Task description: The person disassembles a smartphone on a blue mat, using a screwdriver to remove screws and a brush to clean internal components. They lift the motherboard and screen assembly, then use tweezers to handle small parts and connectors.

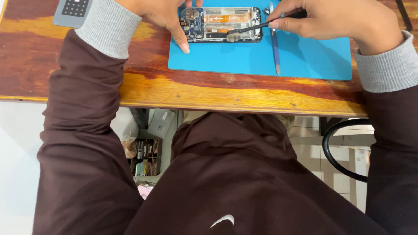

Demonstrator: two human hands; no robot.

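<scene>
Head view, then. What sits at the centre of it?

— An opened phone (220, 24), back cover off, circuit board and orange flex cable showing. It lies on the far part of a blue mat (261, 58), and the mat lies on a wooden desk (174, 89).

— What is the left hand doing?

— The left hand (167, 15) rests on the phone's left end. Its thumb presses down on the mat just beside the phone's near-left corner, and the other fingers run out of view past the top edge. Its grip is clenched on the phone, steadying it.

— And the right?

— The right hand (335, 21) is to the right of the phone, above the mat. Its grip is pinched around a thin black brush (257, 28), whose pale bristles touch the phone's near edge around the middle.

— Anything else near the phone?

— A slim blue-grey pry tool (275, 48) lies on the mat just right of the phone, pointing toward the person. Well left of the phone, off the mat, a grey pad with a dark grid (72, 11) lies on the desk at the top edge. Right of and nearer than the phone, below the desk edge, a black chair ring (331, 156) curves over a tiled floor. Both sleeves are dark maroon with grey cuffs.
</scene>
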